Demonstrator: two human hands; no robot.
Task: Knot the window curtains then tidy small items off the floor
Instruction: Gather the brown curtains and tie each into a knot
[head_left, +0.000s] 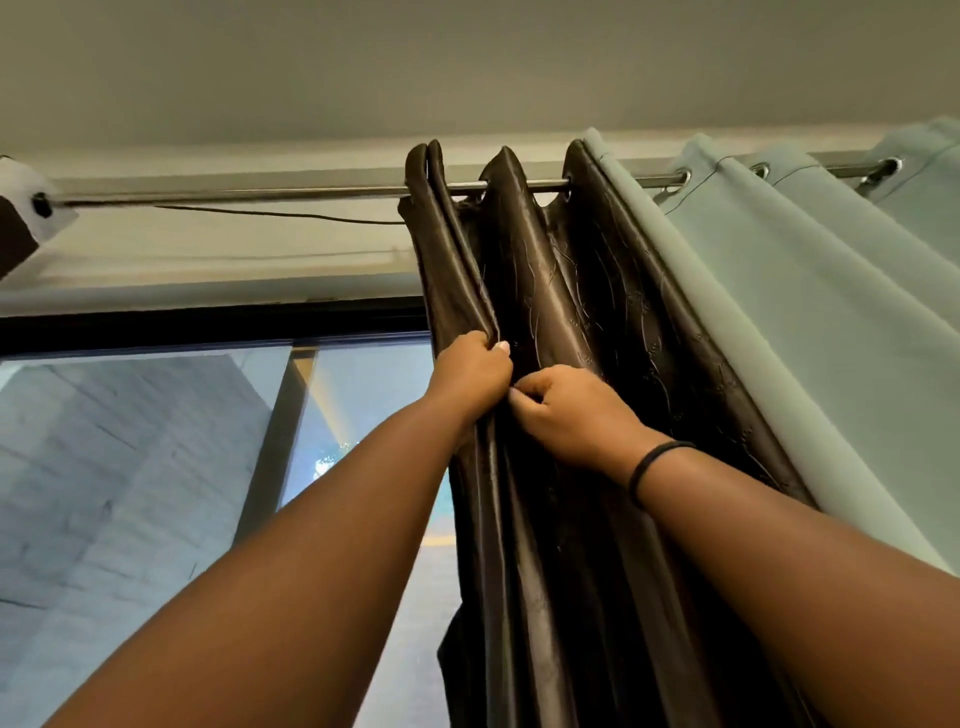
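- Both arms were up and reaching high, and the brown curtain (561, 322) hung bunched on the rod (260, 195), pushed up against the pale green curtain (779, 322) on its right, with the window (156, 467) bare to the left.
- The left hand (470, 374) was clamped round the curtain's leading fold, fingers curled tight into the satin, knuckles toward the camera.
- The right hand (563, 410) sat just beside it, touching or nearly so, thumb and fingers pinching a neighbouring pleat (a black band (654, 465) on that wrist).
- Risk one, in my judgement: that glossy fabric looked slippery, so a gathered bundle could slide out of a pinch before any knot was formed.
- Risk two: pulling down hard from this high could strain the eyelets or tug the rod at its bracket (31, 208).
- Risk three: the green panel lay right against the brown one, so a careless sweep might gather both into the knot.
- The floor items were out of view, so nothing could be said of them.
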